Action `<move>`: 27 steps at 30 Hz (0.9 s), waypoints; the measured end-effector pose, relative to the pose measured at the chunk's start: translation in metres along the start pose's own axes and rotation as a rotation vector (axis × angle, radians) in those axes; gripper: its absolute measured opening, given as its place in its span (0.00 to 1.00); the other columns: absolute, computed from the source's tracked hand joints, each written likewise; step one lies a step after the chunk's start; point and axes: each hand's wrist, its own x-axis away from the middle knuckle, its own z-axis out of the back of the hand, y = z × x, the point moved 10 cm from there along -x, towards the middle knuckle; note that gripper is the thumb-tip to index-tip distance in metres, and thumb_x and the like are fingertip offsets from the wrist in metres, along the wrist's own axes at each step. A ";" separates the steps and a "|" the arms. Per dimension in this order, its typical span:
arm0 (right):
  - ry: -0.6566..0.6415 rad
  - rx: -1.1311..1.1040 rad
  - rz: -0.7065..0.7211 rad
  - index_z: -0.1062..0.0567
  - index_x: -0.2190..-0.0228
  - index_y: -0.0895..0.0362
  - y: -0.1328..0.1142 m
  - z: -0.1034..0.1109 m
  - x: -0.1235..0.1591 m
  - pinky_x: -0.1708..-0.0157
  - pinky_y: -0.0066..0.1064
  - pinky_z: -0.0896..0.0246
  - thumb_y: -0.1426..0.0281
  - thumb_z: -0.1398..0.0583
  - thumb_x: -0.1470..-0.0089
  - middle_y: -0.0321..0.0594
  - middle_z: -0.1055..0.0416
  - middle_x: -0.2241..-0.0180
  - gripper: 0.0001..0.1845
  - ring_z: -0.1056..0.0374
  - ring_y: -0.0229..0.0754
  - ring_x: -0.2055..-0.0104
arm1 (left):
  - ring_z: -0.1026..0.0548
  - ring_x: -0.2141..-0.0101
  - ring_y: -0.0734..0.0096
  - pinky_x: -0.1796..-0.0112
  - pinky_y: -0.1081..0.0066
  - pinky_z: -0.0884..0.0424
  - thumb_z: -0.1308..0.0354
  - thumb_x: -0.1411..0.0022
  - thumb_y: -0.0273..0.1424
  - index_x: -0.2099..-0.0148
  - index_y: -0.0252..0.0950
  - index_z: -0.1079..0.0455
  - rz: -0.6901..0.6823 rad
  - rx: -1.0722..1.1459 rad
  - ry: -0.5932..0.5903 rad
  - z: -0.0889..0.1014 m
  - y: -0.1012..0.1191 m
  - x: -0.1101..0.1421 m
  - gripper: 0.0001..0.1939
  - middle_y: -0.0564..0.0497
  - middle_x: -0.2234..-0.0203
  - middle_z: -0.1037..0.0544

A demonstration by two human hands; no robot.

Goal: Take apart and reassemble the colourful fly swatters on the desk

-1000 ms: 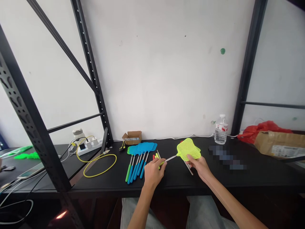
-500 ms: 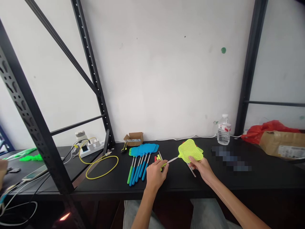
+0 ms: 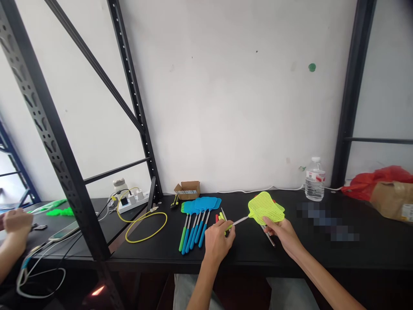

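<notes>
On a black surface [image 3: 290, 254] against a white wall, the person's two hands are both on a neon yellow-green plastic fly swatter [image 3: 266, 208], held just above the surface. The left hand [image 3: 219, 243] appears closed around the yellow-green end of its thin metal shaft, while the right hand [image 3: 284, 237] pinches the lower edge of the perforated head. The hands are apart, joined only by the swatter between them.

Short yellow and red plastic pieces [image 3: 221, 216] lie just beyond the left hand, and a slim metal rod [image 3: 269, 235] lies under the right. Further left, a row of blue plastic fly swatters [image 3: 200, 204] lies side by side, with metal shafts and blue handles, one of them green. With both hands taken up by this one swatter, reaching anything else would call for one of them to let go.

Along the wall stand a small open cardboard box [image 3: 187, 189] and a clear plastic water bottle [image 3: 314, 181]. A loop of yellow cable [image 3: 145, 226] lies near a white power strip [image 3: 130, 202]. A red plastic bag [image 3: 380, 178] sits at the right, and another person's hand [image 3: 17, 221] shows at far left.
</notes>
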 end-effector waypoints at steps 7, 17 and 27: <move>-0.066 0.024 -0.039 0.27 0.59 0.58 -0.002 -0.009 0.008 0.77 0.29 0.38 0.55 0.31 0.55 0.46 0.22 0.68 0.26 0.30 0.40 0.74 | 0.22 0.66 0.69 0.68 0.75 0.31 0.53 0.31 0.34 0.50 0.43 0.26 0.073 0.030 0.027 0.000 -0.011 0.000 0.15 0.48 0.61 0.21; -0.013 0.051 -0.031 0.29 0.59 0.57 0.002 0.000 0.008 0.75 0.30 0.39 0.53 0.35 0.51 0.45 0.22 0.69 0.24 0.31 0.40 0.75 | 0.23 0.61 0.62 0.68 0.72 0.35 0.53 0.31 0.33 0.48 0.40 0.27 0.470 -0.322 -0.034 0.030 -0.074 0.002 0.16 0.45 0.59 0.20; -0.025 0.050 -0.035 0.30 0.59 0.57 0.004 -0.001 0.006 0.75 0.30 0.40 0.53 0.36 0.50 0.43 0.22 0.70 0.24 0.31 0.39 0.75 | 0.27 0.60 0.60 0.63 0.68 0.38 0.53 0.35 0.27 0.60 0.36 0.25 0.471 -0.593 -0.091 0.040 -0.094 0.008 0.13 0.45 0.65 0.23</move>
